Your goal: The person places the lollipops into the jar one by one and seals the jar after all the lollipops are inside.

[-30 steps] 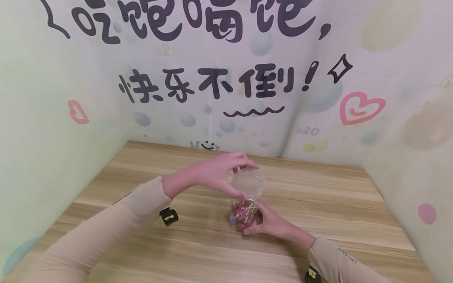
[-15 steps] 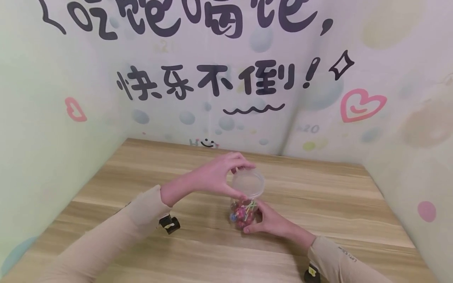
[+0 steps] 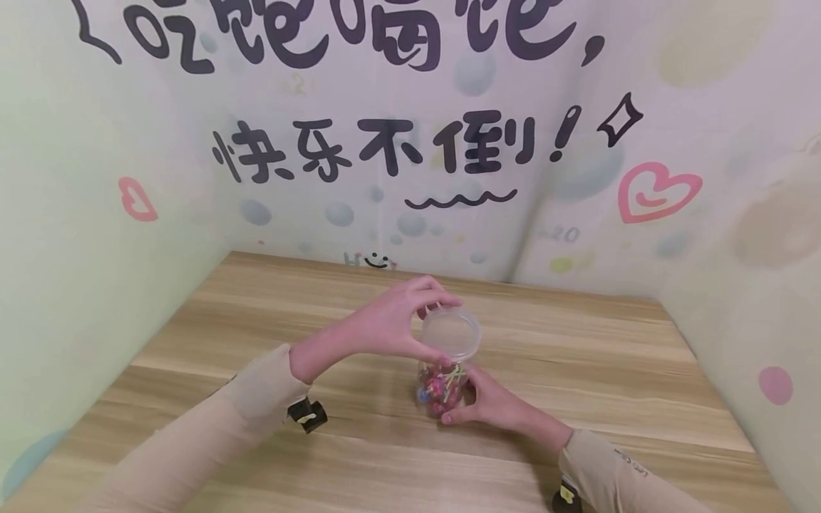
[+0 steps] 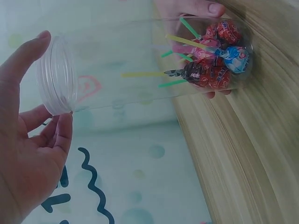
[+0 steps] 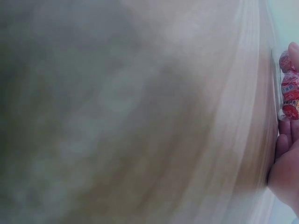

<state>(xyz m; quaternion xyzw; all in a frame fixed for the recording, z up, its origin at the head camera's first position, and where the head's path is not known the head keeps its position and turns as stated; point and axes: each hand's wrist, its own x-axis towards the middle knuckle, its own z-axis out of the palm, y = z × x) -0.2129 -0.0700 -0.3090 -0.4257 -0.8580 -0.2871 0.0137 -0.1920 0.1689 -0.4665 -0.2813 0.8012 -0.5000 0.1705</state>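
Note:
A clear plastic jar (image 4: 107, 88) stands upright on the wooden table, with several wrapped lollipops (image 4: 210, 60) in its lower part. Their wrappers are red, pink, dark and blue, on green and yellow sticks. My left hand (image 3: 391, 320) grips the clear round lid (image 3: 451, 333) at the jar's top, its thumb on the near side and fingers on the far side. Low on the jar, my right hand (image 3: 494, 405) holds the wall between thumb and fingers. In the right wrist view only part of the right hand (image 5: 287, 168) and some red lollipops (image 5: 290, 86) show at the edge.
The wood-grain table (image 3: 288, 456) reaches back to a printed wall cloth (image 3: 359, 228) with dark lettering. More cloth walls stand at the left and right. A small black device (image 3: 308, 415) hangs at the left cuff, another (image 3: 567, 496) at the right cuff.
The left wrist and forearm have dropped slightly while the fingers stay around the lid. The right hand and the jar keep their places. The head view has shifted a little.

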